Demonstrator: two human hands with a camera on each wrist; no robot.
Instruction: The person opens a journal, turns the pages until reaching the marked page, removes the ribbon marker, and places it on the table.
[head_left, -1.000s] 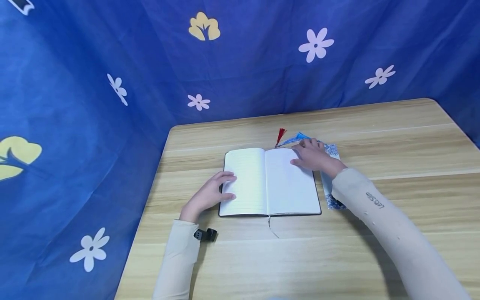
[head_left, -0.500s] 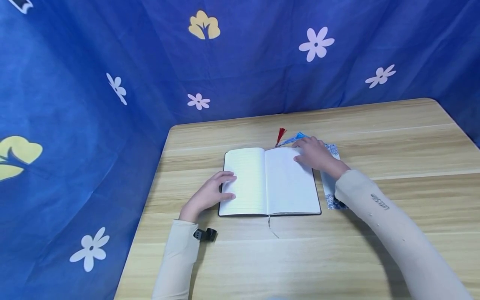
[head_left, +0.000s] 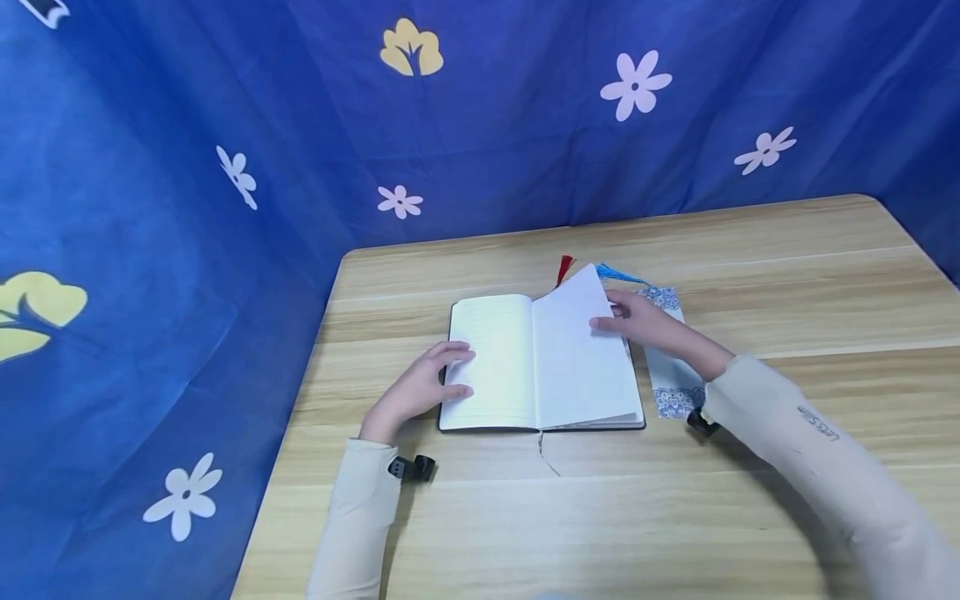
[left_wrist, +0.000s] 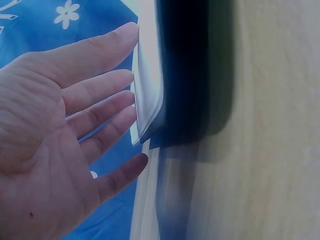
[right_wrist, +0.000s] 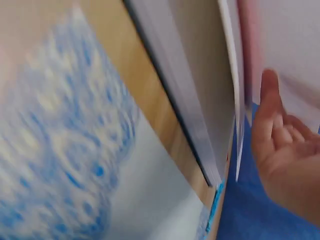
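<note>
An open notebook (head_left: 491, 367) lies on the table, its left page lined and its right side white. My left hand (head_left: 416, 385) rests at the left edge, fingers fairly straight, with fingertips on the page; the left wrist view shows these fingers (left_wrist: 107, 95) spread against the edge of the pages. On the far right, my right hand (head_left: 637, 321) pinches a few lifted pages (head_left: 577, 342) by their outer edge, thumb on top and fingers behind. Their upper corner rises above the block. A blue-and-white patterned bookmark (head_left: 675, 375) lies right of the notebook, partly under the right forearm.
Past the notebook's top edge are a red tassel (head_left: 565, 268) and a blue tassel (head_left: 618, 273). A thin ribbon (head_left: 548, 458) trails from the bottom of the spine. A blue flowered curtain (head_left: 510, 125) hangs behind the wooden table (head_left: 825, 275).
The right hand has moved slightly right and down, raising the right-hand pages so their upper corner stands up. More of the bookmark shows now. The left hand stays in place.
</note>
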